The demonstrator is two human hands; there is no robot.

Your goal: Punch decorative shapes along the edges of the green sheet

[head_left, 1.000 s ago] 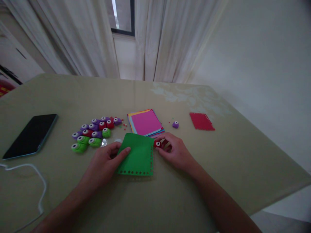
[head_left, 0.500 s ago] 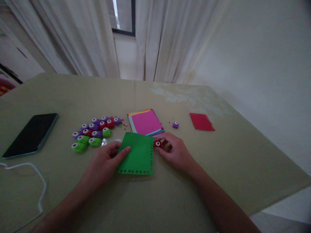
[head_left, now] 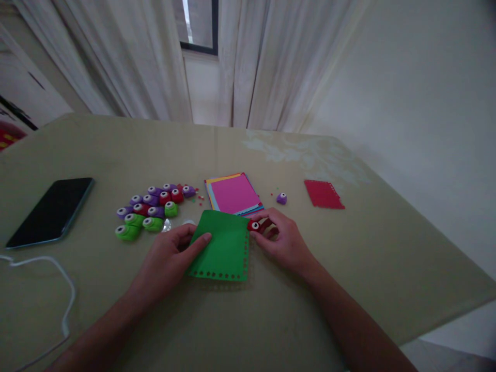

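My left hand grips a green sheet of paper by its left side, thumb on top. Small star-shaped holes run along the sheet's bottom and right edges. At its upper right edge, my right hand pinches a small red craft punch with a round white and black top, between thumb and fingers. The punch touches the sheet's edge. Behind the green sheet lies a stack of coloured paper, pink on top. A purple punch stands beyond my right hand.
Several purple, red and green punches are grouped on the left, with tiny paper bits around. A red punched sheet lies to the right. A black tablet and a white cable are at the far left of the cloth-covered table.
The red punch sits slightly farther up the green sheet's right edge. Otherwise the hands keep their hold, and the whole view has shifted a little.
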